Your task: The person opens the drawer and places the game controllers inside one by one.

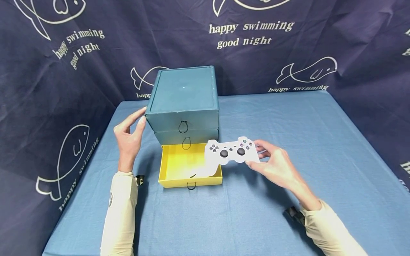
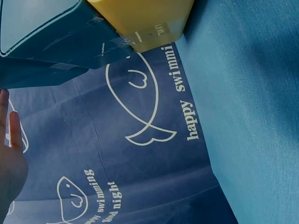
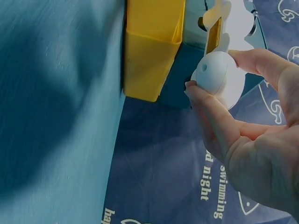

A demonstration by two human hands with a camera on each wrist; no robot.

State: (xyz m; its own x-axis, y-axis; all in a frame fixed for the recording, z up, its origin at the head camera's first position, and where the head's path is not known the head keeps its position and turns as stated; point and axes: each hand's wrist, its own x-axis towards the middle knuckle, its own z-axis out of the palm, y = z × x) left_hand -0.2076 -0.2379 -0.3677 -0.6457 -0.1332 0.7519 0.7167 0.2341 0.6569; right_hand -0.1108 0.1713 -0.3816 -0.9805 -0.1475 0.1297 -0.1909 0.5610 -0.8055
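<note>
A person sits at a table (image 1: 288,117) covered in blue cloth, facing a small teal drawer cabinet (image 1: 184,97) with 3 drawers. The bottom one, a yellow drawer (image 1: 179,167), is pulled fully out and looks bare inside apart from a small dark mark near its front wall; the 2 drawers above it are closed. The right hand (image 1: 275,167) holds a white game controller (image 1: 231,151) by its right handle, thumb on one side and fingers curled round the other, as the right wrist view shows closely. The controller is up in the air, level, its left handle over the right rear corner of the open drawer and its right handle outside the drawer wall; it touches nothing but the hand. The left hand (image 1: 129,137) is relaxed and holds nothing, fingers nearly straight, with the fingertips (image 1: 142,119) at the left front corner of the cabinet's top drawer; whether they actually touch it or sit just beside it I cannot tell. As for progress, I judge the opening of the drawer done and the controller picked up and brought most of the way; not yet done are lowering it into the yellow drawer, letting go, and pushing that drawer shut.
</note>
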